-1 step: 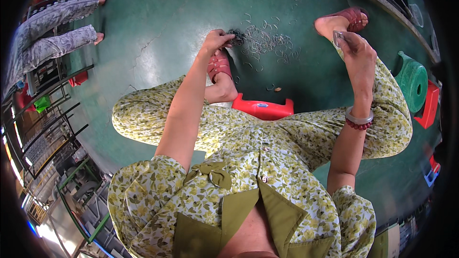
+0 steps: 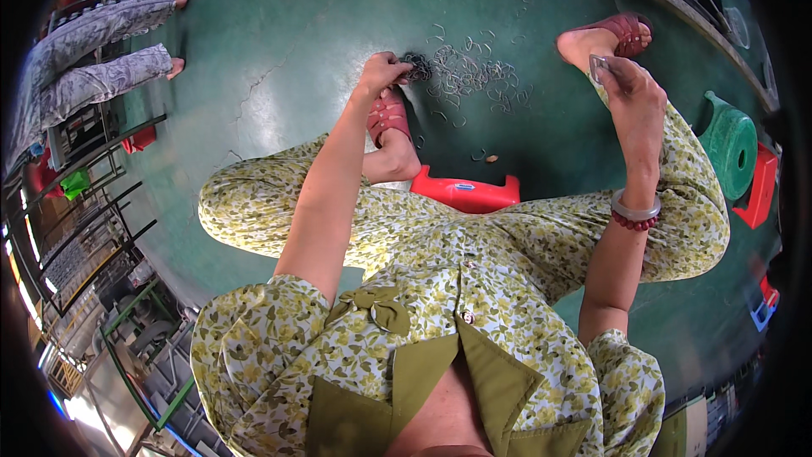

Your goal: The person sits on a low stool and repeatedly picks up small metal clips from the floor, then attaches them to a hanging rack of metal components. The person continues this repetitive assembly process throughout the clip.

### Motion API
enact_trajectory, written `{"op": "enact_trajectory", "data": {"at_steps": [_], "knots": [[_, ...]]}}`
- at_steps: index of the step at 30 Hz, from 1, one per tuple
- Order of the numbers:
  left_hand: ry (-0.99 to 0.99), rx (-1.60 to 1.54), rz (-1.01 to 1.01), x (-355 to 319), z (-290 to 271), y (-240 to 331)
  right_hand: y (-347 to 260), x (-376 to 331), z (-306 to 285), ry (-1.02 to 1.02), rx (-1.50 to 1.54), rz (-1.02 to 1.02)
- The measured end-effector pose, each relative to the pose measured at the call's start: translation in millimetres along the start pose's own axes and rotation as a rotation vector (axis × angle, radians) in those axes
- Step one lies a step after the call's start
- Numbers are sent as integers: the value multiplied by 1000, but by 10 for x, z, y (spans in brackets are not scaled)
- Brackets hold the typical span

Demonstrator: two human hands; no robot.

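My left hand (image 2: 383, 73) reaches down beside my left sandal, its fingers drawn together at the edge of a dark clump of small rings (image 2: 417, 66). What lies between those fingertips, if anything, is hidden. Loose, thin metal rings (image 2: 474, 72) spread over the floor to the right of the clump, several of them looking open or curved. Raised by my right knee, my right hand (image 2: 633, 95) pinches a small shiny ring-shaped piece (image 2: 598, 69) between thumb and fingers. A pale bangle and red beads circle that wrist.
A red plastic stool (image 2: 465, 193) shows between my legs. On the right are a green stool (image 2: 729, 140) and a red one (image 2: 759, 186). Another person's legs (image 2: 110, 76) stand at the left, near metal racks (image 2: 85, 245). A small brown bit (image 2: 491, 158) lies on the green floor.
The fingertips of my left hand have drawn back very slightly from the dark clump. My right hand and the ring-shaped piece stay where they were.
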State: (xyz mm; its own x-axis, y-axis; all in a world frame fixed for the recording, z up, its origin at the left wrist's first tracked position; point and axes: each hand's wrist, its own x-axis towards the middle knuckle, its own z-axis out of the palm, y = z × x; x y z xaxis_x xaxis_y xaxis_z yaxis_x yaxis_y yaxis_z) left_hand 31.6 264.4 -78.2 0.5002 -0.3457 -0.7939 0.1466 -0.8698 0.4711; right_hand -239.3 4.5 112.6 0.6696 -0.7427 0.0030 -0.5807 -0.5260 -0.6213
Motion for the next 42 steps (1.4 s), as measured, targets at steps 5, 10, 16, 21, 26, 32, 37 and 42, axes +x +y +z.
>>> {"op": "enact_trajectory", "data": {"at_steps": [5, 10, 16, 21, 26, 32, 37, 42], "knots": [[256, 531, 372, 146, 47, -144, -22, 37, 9, 12, 3, -2], [467, 697, 570, -13, 362, 51, -6, 40, 42, 6, 49, 20], [402, 789, 708, 210, 671, -103, -18, 42, 82, 18, 66, 1], [450, 772, 688, 240, 723, -164, 22, 39, 89, -8, -44, -46], [268, 231, 453, 124, 404, 39, -14, 26, 139, -36, 5, -9], [-118, -273, 188, 194, 187, 71, -210, -73, 244, -271, 391, 93], [-59, -97, 103, 280, 91, -237, -337, -171, 333, -301, 397, 61], [369, 606, 360, 326, 73, -479, -248, -160, 333, -245, 425, 80]]}}
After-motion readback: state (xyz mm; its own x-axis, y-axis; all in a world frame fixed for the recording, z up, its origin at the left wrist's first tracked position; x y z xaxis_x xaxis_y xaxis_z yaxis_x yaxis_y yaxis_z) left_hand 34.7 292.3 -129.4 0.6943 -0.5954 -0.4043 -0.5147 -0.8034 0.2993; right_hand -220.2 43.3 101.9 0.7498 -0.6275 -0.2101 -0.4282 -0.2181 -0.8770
